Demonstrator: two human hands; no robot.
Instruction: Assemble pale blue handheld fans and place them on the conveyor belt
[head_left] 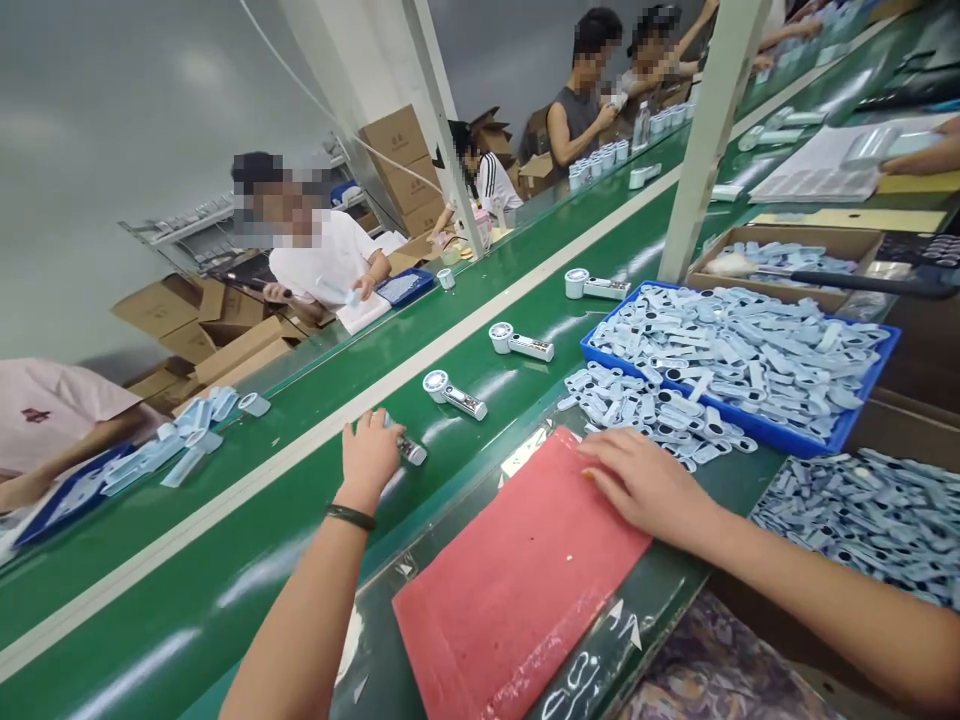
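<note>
My left hand (371, 455) is over the green belt, its fingers closed around the head of a small handheld fan (412, 450). Only the end of the fan's handle, with dark inner parts showing, sticks out to the right. My right hand (649, 490) rests at the upper right corner of a red mat (525, 580), fingers stretched out and apart. Just beyond its fingertips lies a loose heap of pale blue plastic covers (652, 410) with dark oval spots. Further fans, a near one (454, 395) and a middle one (521, 342), lie on the belt.
A blue tray (832, 435) heaped with covers stands at the right, with a cardboard box (720, 245) behind it. More covers (862, 520) lie lower right. A white post (709, 150) rises beside the belt (300, 500). Several co-workers sit across it.
</note>
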